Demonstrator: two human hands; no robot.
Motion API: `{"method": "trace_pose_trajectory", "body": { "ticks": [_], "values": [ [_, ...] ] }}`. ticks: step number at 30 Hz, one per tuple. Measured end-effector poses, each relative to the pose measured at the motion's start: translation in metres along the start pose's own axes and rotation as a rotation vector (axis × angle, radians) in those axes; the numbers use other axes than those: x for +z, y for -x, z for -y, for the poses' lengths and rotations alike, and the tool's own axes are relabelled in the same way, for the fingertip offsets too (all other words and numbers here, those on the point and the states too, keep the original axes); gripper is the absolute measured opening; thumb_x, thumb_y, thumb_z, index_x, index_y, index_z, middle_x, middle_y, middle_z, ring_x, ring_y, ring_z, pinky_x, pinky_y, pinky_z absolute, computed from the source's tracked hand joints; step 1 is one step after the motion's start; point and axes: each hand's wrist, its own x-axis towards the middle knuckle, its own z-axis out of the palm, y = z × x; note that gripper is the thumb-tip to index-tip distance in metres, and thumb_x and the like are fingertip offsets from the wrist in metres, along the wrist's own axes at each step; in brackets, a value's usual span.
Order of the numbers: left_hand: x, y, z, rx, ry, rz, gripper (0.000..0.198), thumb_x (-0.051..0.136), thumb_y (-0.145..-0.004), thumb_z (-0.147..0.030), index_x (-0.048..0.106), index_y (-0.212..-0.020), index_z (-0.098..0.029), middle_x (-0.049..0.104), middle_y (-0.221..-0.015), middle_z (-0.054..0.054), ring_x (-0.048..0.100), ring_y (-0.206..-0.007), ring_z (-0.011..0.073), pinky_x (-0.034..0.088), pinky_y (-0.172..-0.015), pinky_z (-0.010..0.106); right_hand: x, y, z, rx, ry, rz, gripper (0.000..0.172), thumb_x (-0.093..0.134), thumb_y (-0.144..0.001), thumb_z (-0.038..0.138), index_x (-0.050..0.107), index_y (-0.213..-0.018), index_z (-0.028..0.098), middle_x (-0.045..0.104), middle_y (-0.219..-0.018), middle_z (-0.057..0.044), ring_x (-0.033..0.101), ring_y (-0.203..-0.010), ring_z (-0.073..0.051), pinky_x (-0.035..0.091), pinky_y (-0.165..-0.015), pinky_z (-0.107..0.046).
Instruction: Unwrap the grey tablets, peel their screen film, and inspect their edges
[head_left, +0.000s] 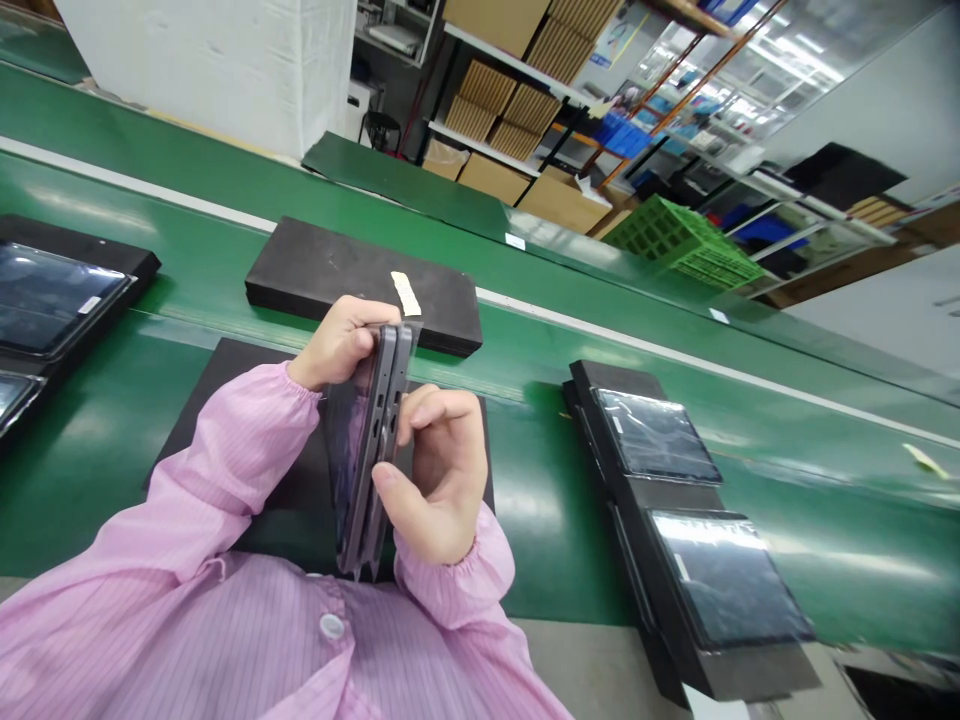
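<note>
I hold two thin grey tablets [375, 440] upright and edge-on, pressed together, above a black foam mat [247, 420] on the green belt. My left hand [339, 342] wraps round their top end, fingers curled over the edge. My right hand [439, 470] grips their right side, thumb on the near edge and fingers bent behind. Both arms wear pink striped sleeves.
A black foam block [330, 270] with a small yellowish label [406, 293] lies just beyond my hands. A black tray [679, 560] with two bagged tablets sits to the right, another tray [67, 290] at the left. A green crate [679, 240] and shelves of boxes stand behind the belt.
</note>
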Motion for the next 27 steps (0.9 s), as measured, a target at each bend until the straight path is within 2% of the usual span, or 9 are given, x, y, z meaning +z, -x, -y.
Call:
{"method": "trace_pose_trajectory", "body": {
  "ticks": [7, 12, 27],
  "values": [
    [0.0016, 0.0019, -0.0023, -0.013, 0.003, -0.025, 0.081, 0.033, -0.079, -0.090, 0.053, -0.052, -0.017, 0.049, -0.042, 0.004, 0.043, -0.037, 0.0127, 0.030, -0.040, 0.026, -0.0015, 0.0028, -0.0021, 0.028, -0.015, 0.010, 0.034, 0.058, -0.073, 0.009, 0.047, -0.100, 0.027, 0.046, -0.077, 0.004, 0.048, -0.066, -0.013, 0.044, -0.064, -0.030],
    [-0.0005, 0.0036, -0.0023, -0.008, -0.010, 0.005, 0.079, 0.034, -0.081, -0.088, 0.054, -0.054, -0.017, 0.049, -0.043, 0.004, 0.044, -0.037, 0.0128, 0.029, -0.039, 0.026, -0.0017, 0.0043, -0.0024, 0.017, -0.019, 0.019, 0.039, 0.057, -0.072, 0.007, 0.049, -0.105, 0.027, 0.046, -0.077, 0.004, 0.048, -0.066, -0.013, 0.045, -0.067, -0.031],
    [-0.0011, 0.0047, -0.0022, -0.009, 0.029, 0.052, 0.078, 0.038, -0.080, -0.088, 0.055, -0.057, -0.016, 0.050, -0.045, 0.003, 0.045, -0.039, 0.0123, 0.030, -0.039, 0.025, -0.0002, 0.0064, 0.0018, 0.004, 0.062, 0.005, 0.043, 0.059, -0.071, 0.010, 0.051, -0.110, 0.027, 0.046, -0.075, 0.005, 0.048, -0.065, -0.012, 0.044, -0.064, -0.029]
  ]
}}
